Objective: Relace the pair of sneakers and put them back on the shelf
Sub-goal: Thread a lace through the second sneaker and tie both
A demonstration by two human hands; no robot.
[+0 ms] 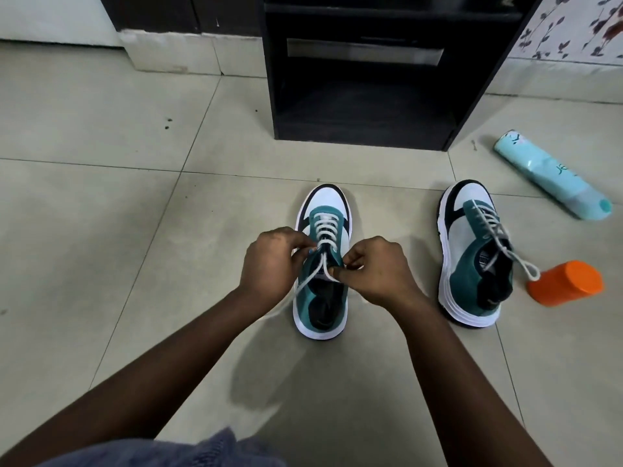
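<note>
Teal-and-white sneaker with a chunky white sole (322, 264) sits flat on the pale floor tiles (101, 197), toe pointing at the black shelf unit (371, 79), which makes sense since it puts the eyelets right under both hands. Left hand (269, 261) has its fingers curled at the top eyelets, pinching the white lace (322, 244); right hand (374, 267) pinches the other strand tight, probably to take up slack. Other matching sneaker (472, 257) rests off to the right, laced, its loose end trailing toward an orange plastic cup on its side (566, 286). Mint-green tube (553, 180) lies further back. Shelving comes later, I'd guess.
</note>
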